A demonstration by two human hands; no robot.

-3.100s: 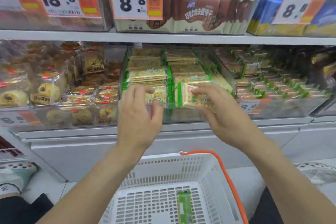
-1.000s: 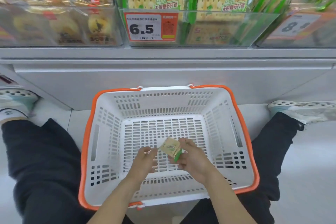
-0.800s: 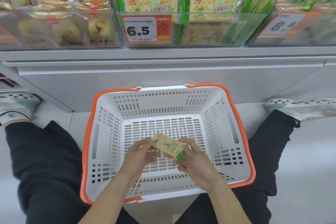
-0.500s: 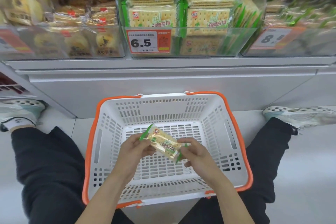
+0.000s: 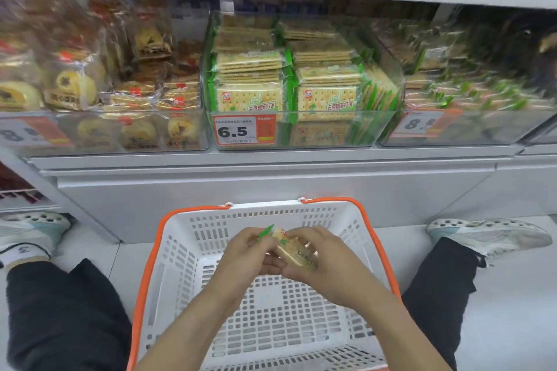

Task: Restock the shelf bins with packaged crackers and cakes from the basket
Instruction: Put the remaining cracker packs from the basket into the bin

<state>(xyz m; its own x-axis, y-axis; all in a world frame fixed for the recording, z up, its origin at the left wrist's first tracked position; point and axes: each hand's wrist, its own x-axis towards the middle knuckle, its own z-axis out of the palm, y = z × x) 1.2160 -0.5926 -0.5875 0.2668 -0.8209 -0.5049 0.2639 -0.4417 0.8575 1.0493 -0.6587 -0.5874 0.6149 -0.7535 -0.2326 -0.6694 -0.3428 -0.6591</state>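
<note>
Shelf point(image 5: 271, 156): grey metal, running across the whole view, carrying three clear bins side by side; a second shelf above it holds more packaged goods, cut off by the top edge.

Middle bin point(image 5: 385, 126): clear plastic, directly ahead of me. Contents: green-edged cracker packs point(image 5: 250, 96) in two front stacks, more packs standing on edge along the right wall. An orange-and-white price tag point(image 5: 244, 131) reading 6.5 sits on its front left.

Left bin point(image 5: 102, 141): clear plastic, holding round cakes point(image 5: 72, 87) in clear wrappers with red marks, loosely heaped; print too blurred to read.

Right bin point(image 5: 464, 138): clear plastic, holding small green-trimmed packs, blurred; its tag shows an 8.

Basket point(image 5: 304, 211): white slotted plastic with orange rim, on the floor between my knees, just below the shelf. No loose packs show on the visible slotted floor.

My left hand point(image 5: 244, 253): grip clenched on the near left end of the cracker pack, fingers curled round its green seal.

My right hand point(image 5: 325, 259): grip grasping the right side of the same pack, fingers wrapped over it.

Cracker pack point(image 5: 289, 247): one small pale pack with green trim, held between both hands above the basket, tilted.
</note>
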